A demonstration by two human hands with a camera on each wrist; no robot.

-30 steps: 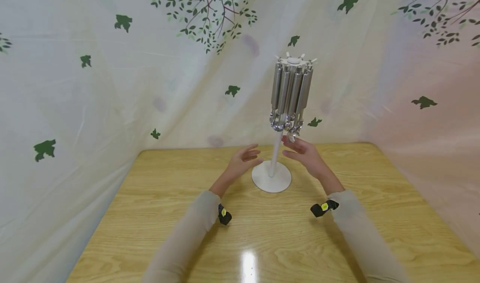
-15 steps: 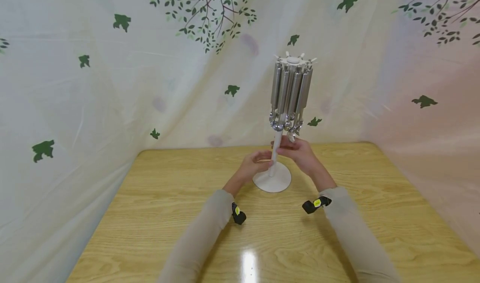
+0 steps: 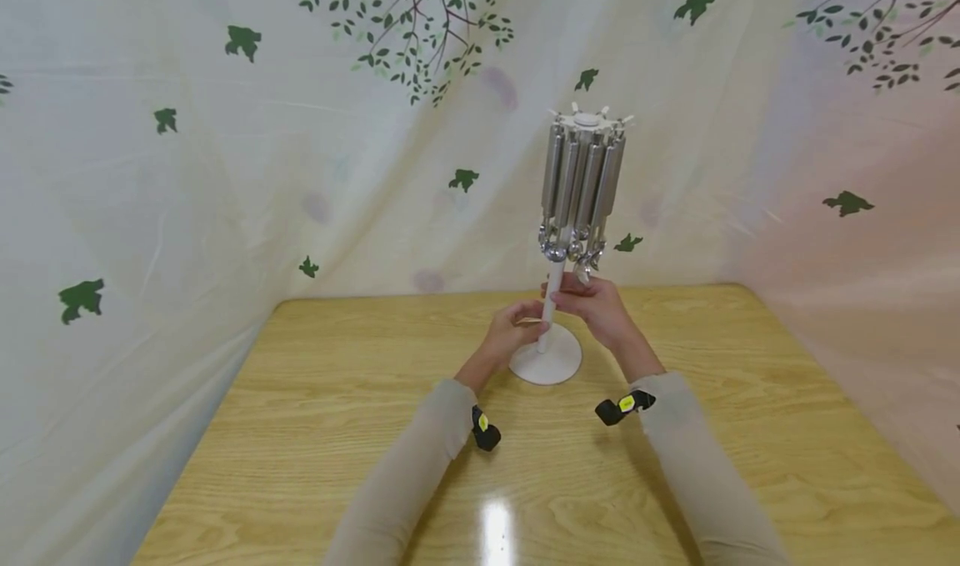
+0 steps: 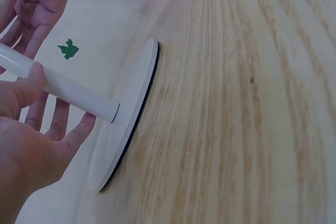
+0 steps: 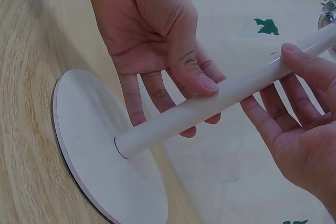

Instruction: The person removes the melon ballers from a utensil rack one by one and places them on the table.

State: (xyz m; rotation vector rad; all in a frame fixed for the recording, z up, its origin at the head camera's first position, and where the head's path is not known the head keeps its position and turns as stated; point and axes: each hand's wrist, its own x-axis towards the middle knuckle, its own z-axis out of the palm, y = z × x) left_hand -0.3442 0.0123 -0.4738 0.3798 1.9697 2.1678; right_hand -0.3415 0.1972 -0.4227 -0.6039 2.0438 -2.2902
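Note:
A white stand (image 3: 546, 364) with a round base and a slim pole (image 4: 79, 93) stands on the wooden table. Around its top hang several silver cylinders (image 3: 583, 174), shiny and rounded at their lower ends; their exact kind is unclear. My left hand (image 3: 512, 334) grips the pole low down, thumb on the near side and fingers behind. Higher up, just under the hanging pieces, my right hand (image 3: 600, 308) holds the same pole between thumb and fingers. Both thumbs show against the pole in the right wrist view, while some fingertips are hidden behind it.
The wooden table (image 3: 337, 433) spreads around the stand, its back edge close behind. A pale curtain (image 3: 375, 174) printed with leaves and branches hangs at the back and sides. Each wrist wears a small black camera.
Both hands were apart from the pole one second ago. They came inward and took hold of it, the left moving right and the right moving left. The stand has hardly shifted.

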